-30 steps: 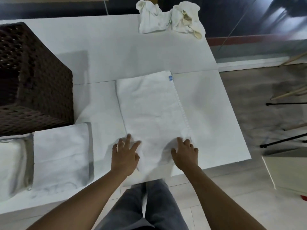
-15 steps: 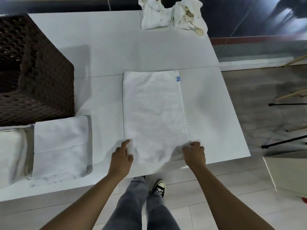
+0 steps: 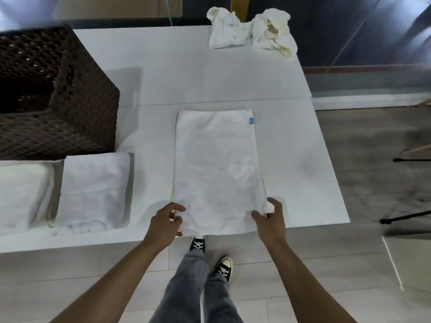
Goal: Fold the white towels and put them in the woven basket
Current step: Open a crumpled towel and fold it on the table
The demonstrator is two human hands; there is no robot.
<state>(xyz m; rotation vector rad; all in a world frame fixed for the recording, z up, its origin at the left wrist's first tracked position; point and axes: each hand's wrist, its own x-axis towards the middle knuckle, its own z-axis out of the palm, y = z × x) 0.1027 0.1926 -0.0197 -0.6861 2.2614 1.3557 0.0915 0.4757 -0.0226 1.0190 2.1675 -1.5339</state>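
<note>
A white towel point(image 3: 215, 164), folded into a long strip with a small blue tag at its far right corner, lies flat on the white table point(image 3: 186, 73). My left hand point(image 3: 166, 221) pinches its near left corner and my right hand point(image 3: 270, 216) pinches its near right corner, both at the table's front edge. Two folded white towels point(image 3: 93, 187) lie side by side at the left, in front of the dark brown woven basket point(image 3: 77, 108). Crumpled white towels point(image 3: 250, 31) sit at the far edge of the table.
The table's right edge drops to a grey floor with black stand legs point(image 3: 405, 214) and a pale board point(image 3: 410, 259). My legs and black sneakers point(image 3: 210, 255) stand just below the front edge. Bare table surface lies between the basket and the flat towel.
Both hands slid from pressing flat on the towel's near end out to its near corners and now pinch them. The view has pulled back from the table.
</note>
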